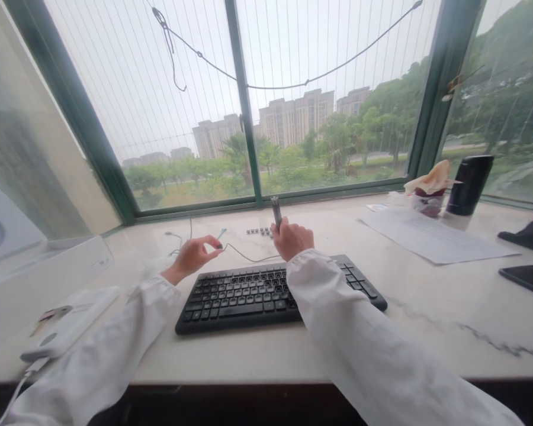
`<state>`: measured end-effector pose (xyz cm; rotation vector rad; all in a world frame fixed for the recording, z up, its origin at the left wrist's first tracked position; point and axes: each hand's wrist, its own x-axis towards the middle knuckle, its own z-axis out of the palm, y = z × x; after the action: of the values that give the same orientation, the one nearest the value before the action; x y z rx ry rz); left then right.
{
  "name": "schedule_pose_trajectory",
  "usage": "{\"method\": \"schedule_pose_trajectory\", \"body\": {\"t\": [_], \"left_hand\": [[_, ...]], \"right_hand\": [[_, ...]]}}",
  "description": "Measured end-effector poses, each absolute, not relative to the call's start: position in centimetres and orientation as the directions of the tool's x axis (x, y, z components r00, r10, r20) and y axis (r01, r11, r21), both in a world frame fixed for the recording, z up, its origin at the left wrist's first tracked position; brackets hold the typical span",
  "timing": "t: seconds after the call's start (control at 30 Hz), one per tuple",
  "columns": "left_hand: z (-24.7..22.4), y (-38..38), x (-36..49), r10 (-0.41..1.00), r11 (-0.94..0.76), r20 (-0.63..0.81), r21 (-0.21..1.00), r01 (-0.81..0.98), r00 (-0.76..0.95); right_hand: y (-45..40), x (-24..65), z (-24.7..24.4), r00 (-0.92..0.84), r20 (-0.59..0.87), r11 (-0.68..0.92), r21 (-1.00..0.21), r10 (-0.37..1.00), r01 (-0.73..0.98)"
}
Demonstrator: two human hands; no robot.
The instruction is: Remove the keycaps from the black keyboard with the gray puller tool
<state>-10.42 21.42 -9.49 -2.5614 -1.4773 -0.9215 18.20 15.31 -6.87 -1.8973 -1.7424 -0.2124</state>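
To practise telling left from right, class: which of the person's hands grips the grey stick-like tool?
The right hand, closed around the grey stick-like tool; the left hand instead pinches a small dark piece.

Keyboard (240, 296) housed in matt black plastic, keycaps (241, 309) finished with a slight sheen, worktop (257, 355) surfaced in smooth, glossy, stone-like material, sleeves (333, 296) made of soft, creased white cloth, sheet (444, 234) formed of smooth white paper, window frame (251, 154) finished in smooth green.

The rectangular plastic keyboard (244, 296) is black, the smooth bench (426, 349) grey-veined cream, the loose cloth sleeves (346, 319) plain white.
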Motion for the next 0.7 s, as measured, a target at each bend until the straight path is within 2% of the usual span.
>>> {"method": "schedule_pose_trajectory", "body": {"t": [0.2,0.3,0.4,0.7], "left_hand": [[-8.3,27.5,-9.4,0.84,-0.474,0.406,0.23,0.85,0.359],[-8.2,31.2,-8.1,0.894,-0.435,0.239,0.267,0.86,0.378],[-8.6,34.4,-6.7,0.912,-0.408,0.163,0.275,0.871,0.376],[-10.5,39.5,-4.4,0.917,-0.396,0.075,0.278,0.875,0.391]], "right_hand": [[15.8,19.0,-6.9,0.155,0.465,-0.009,-0.302,0.872,0.953],[15.8,19.0,-7.1,0.145,0.458,0.001,-0.305,0.877,0.952],[15.9,19.0,-7.2,0.15,0.439,-0.009,-0.307,0.886,0.952],[15.9,18.8,-7.4,0.144,0.437,-0.009,-0.298,0.888,0.955]]}}
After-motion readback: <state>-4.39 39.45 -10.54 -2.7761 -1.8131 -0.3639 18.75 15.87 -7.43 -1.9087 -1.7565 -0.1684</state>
